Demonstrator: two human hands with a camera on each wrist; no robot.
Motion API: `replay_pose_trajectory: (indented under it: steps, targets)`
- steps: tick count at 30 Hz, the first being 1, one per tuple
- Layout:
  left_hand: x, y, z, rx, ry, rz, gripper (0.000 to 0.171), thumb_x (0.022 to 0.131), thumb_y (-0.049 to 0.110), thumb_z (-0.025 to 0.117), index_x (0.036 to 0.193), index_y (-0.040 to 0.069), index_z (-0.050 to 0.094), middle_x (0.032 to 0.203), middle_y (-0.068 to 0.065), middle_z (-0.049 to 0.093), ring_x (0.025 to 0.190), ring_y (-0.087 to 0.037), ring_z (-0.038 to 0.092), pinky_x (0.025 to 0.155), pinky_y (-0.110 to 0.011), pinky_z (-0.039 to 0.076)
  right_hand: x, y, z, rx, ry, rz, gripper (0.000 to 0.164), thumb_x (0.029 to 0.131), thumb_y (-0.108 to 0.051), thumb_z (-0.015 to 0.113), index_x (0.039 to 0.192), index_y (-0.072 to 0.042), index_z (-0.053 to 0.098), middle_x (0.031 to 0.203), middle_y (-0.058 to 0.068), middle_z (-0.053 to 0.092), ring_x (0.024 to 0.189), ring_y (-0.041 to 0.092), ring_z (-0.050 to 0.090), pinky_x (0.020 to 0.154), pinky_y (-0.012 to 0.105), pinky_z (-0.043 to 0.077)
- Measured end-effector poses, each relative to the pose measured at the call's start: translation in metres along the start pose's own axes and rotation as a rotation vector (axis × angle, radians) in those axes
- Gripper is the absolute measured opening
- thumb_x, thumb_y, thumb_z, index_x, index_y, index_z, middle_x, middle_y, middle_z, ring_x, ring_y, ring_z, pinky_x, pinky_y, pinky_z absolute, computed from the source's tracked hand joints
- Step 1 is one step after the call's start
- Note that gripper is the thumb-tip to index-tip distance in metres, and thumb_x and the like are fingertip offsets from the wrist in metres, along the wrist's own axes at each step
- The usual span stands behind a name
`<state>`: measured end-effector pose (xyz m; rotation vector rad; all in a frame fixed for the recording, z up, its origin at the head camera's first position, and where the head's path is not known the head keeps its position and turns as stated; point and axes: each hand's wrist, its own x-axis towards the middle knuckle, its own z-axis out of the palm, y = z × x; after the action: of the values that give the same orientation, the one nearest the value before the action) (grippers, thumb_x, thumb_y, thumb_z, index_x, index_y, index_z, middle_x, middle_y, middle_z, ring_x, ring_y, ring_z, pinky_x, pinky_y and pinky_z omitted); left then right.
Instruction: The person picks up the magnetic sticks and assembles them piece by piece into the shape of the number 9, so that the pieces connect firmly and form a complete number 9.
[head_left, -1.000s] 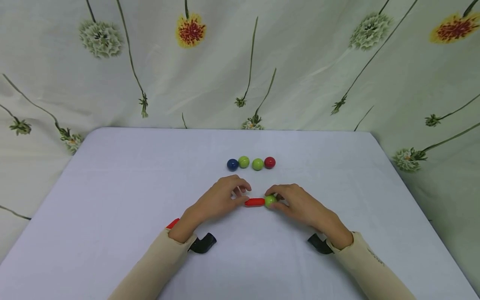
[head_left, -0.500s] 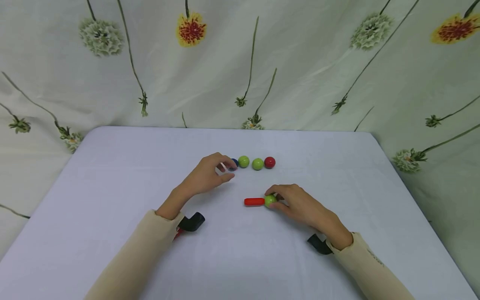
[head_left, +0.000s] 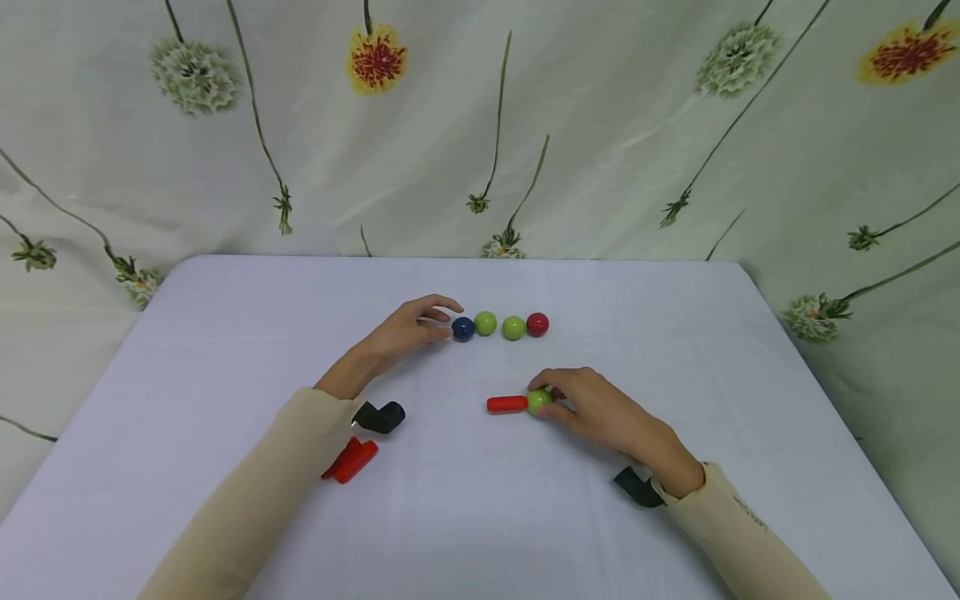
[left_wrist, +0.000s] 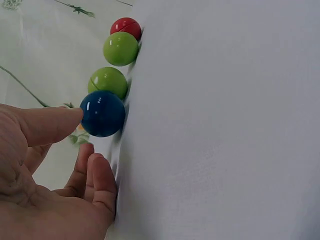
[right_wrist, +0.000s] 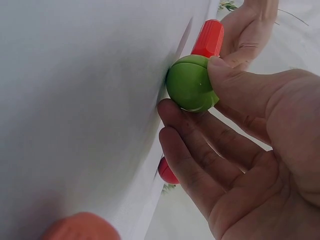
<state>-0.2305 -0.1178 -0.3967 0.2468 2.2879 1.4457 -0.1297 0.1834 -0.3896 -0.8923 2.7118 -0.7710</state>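
Observation:
My left hand (head_left: 405, 332) is at the left end of a row of small balls. Its thumb tip meets the side of a dark blue ball (left_wrist: 102, 114), and the other fingers are loosely bent, apart from the ball. Beside the blue ball sit a green ball (head_left: 485, 323), another green ball (head_left: 513, 327) and a red ball (head_left: 537, 324). Nearer to me, my right hand (head_left: 596, 407) holds a green ball (right_wrist: 191, 83) between thumb and fingers. A short red stick (head_left: 507, 404) extends leftward from that ball, its near end against it.
Several red sticks (head_left: 350, 460) lie by my left sleeve, partly covered by it. A black curved piece (head_left: 380, 417) sticks out at the left cuff, and another (head_left: 637, 487) at the right. White cloth covers the table (head_left: 480, 533); a flowered curtain (head_left: 420, 150) hangs behind.
My left hand has left the red stick and moved up and left to the blue ball. The red sticks near the left sleeve have come into view. My right hand stays on the green ball.

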Motion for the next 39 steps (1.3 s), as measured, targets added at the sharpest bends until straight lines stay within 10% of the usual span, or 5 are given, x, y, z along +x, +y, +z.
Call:
replay_pose_trajectory:
  steps: [39]
  targets:
    - [-0.004, 0.006, 0.018, 0.176, 0.052, 0.056, 0.033, 0.096, 0.011, 0.066, 0.128, 0.009, 0.058, 0.127, -0.018, 0.057, 0.108, -0.028, 0.055, 0.093, -0.037, 0.046, 0.0, 0.001, 0.001, -0.011, 0.01, -0.019, 0.026, 0.094, -0.014, 0.071, 0.119, -0.012, 0.067, 0.108, -0.004, 0.071, 0.095, 0.01, 0.065, 0.089, 0.034, 0.054]
